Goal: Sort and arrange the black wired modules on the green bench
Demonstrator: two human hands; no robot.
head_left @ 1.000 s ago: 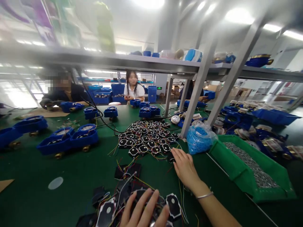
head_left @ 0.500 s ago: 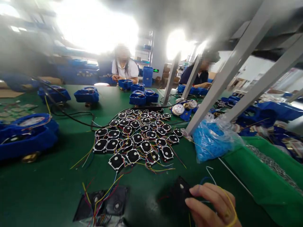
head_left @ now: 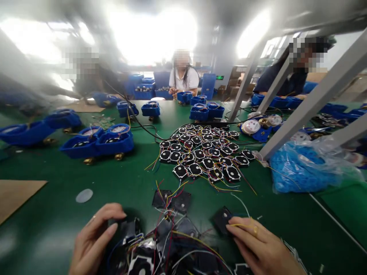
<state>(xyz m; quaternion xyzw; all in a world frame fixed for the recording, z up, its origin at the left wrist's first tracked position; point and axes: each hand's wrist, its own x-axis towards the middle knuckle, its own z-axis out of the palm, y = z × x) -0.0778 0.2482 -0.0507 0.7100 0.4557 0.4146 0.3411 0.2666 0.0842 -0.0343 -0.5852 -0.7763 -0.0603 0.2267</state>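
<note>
My right hand (head_left: 255,236) pinches the edge of a black square wired module (head_left: 222,219) between thumb and fingers, and a yellow wire runs over the fingers. At the lower left, my left hand (head_left: 96,236) has its thumb and fingers curled at the left edge of another black module (head_left: 130,229); the contact is partly in shadow. Between the hands lies a heap of black modules with tangled coloured wires, one with a white frame (head_left: 140,265). Just beyond are two more black modules, a left one (head_left: 161,199) and a right one (head_left: 182,201).
Many white-framed black modules (head_left: 208,164) lie mid-table. Blue housings with brass fittings (head_left: 114,143) stand left. A blue plastic-filled bag (head_left: 301,168), grey posts (head_left: 286,126) and a green bin (head_left: 344,206) are right. Cardboard (head_left: 20,194) and a clear disc (head_left: 84,195) lie left. Co-workers sit opposite.
The view has swung left and tilted down. My left hand has come into view beside the heap. My right hand still holds its black module.
</note>
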